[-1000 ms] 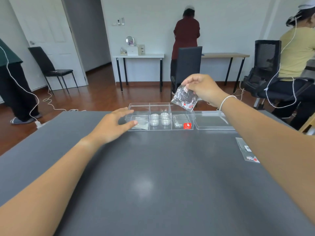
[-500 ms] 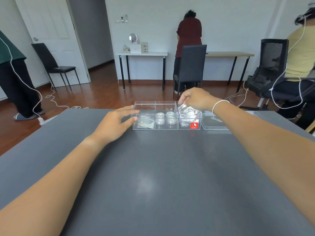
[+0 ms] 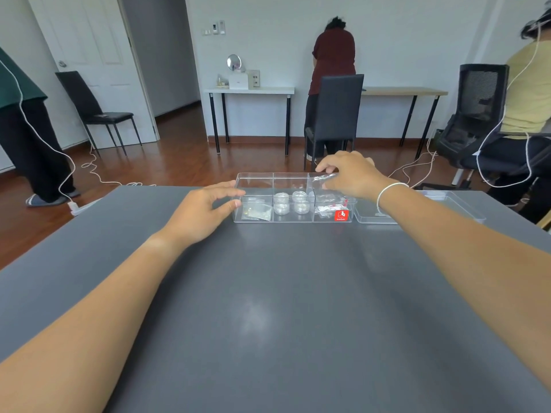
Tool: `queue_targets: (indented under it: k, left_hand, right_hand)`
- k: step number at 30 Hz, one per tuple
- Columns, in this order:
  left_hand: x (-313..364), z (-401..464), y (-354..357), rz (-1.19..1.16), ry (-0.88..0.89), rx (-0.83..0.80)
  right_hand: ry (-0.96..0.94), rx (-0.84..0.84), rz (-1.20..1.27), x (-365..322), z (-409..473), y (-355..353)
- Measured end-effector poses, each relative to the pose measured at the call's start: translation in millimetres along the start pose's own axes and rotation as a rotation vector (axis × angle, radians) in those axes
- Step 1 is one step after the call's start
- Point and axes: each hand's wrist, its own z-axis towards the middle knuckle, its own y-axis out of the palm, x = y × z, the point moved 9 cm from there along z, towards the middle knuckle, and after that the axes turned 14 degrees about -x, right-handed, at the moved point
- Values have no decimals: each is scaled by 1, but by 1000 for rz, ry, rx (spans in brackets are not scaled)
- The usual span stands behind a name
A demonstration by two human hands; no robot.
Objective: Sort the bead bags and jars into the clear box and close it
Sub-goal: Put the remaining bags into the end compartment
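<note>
A clear box (image 3: 256,219) with several compartments stands at the far side of the grey table (image 3: 268,308). Small clear jars (image 3: 292,202) fill its middle section, and a bead bag (image 3: 258,213) lies in the front left one. My left hand (image 3: 205,213) rests against the box's left end, thumb and fingers on the wall. My right hand (image 3: 348,174) hovers over the right compartment, fingers pinching the top edge of a clear bead bag (image 3: 323,178) that hangs into it. More bags with red beads (image 3: 326,208) lie below.
The box's clear lid (image 3: 432,210) lies flat on the table just right of the box, partly under my right forearm. Beyond the table stand a black chair (image 3: 334,114), desks and three people. White cables trail over the wooden floor.
My right hand lowered the bead bag from above the box down into the right compartment. My left hand slid closer and now touches the box's left end. The view tilted up slightly.
</note>
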Motion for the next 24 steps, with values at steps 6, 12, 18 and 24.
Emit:
queue_targets:
  k: [6,12,18,24]
  left_hand:
    - [0,-1,0,-12,-4,1]
    - [0,-3,0,-31,-15,-4]
    - [2,-5,-2,-32,-26,-4]
    - [2,-6,-2,-47,-28,3]
  right_hand:
    - [22,-25,63,5,-14,6]
    - [-58,-85,199,8,-27,12]
    - [-110,102,292,12,-53,-9]
    - [-51,103,338,42,-103,-17]
